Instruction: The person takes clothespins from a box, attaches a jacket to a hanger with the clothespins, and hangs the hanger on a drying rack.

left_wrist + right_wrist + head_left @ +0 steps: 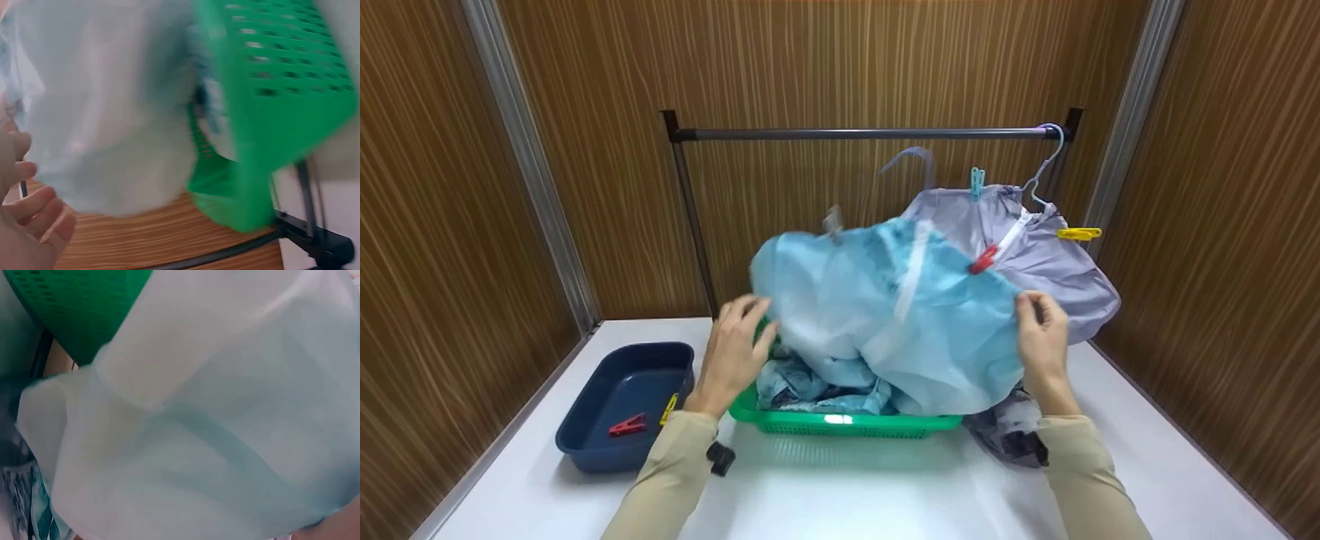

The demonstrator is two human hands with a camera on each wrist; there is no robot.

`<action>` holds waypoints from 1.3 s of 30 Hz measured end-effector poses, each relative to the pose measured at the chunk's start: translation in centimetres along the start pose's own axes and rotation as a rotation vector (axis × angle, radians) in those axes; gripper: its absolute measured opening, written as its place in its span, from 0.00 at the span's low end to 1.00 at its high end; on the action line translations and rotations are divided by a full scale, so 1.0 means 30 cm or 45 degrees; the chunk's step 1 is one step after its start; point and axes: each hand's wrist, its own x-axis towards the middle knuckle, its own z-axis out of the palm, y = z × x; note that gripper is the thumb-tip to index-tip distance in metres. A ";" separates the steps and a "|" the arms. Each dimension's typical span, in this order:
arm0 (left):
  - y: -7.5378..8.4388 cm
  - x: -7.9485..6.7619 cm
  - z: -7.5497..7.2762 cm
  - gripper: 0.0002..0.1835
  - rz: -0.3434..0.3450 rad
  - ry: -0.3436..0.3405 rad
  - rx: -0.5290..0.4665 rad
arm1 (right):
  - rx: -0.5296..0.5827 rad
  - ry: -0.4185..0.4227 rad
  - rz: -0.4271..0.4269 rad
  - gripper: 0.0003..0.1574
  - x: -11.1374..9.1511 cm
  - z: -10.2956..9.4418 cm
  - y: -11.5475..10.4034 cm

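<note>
A sheer light-blue garment (825, 292) with a white strip down it is lifted over the green basket (840, 425). My right hand (1042, 334) pinches its right edge between thumb and fingers. On the other side my left hand (735, 352) has loosely bent fingers beside the cloth; the left wrist view shows these fingers (42, 208) apart from it. A red clothespin (984, 259) and a blurred pale clothespin (833, 221) sit along its top edge. Above it rises a blurred hanger hook (913, 154). The right wrist view is mostly filled by the cloth (225, 439).
A grey garment (1042, 262) hangs from the dark rail (840, 134) at right, with blue (976, 182) and yellow (1078, 233) clothespins. The navy tub (577, 409) at left holds red (628, 425) and yellow clothespins. More blue cloth (795, 382) lies in the basket; dark cloth (1005, 431) lies beside it.
</note>
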 end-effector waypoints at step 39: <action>-0.014 -0.154 0.059 0.25 -0.317 -0.754 0.163 | -0.482 0.512 0.240 0.26 0.238 -0.185 0.034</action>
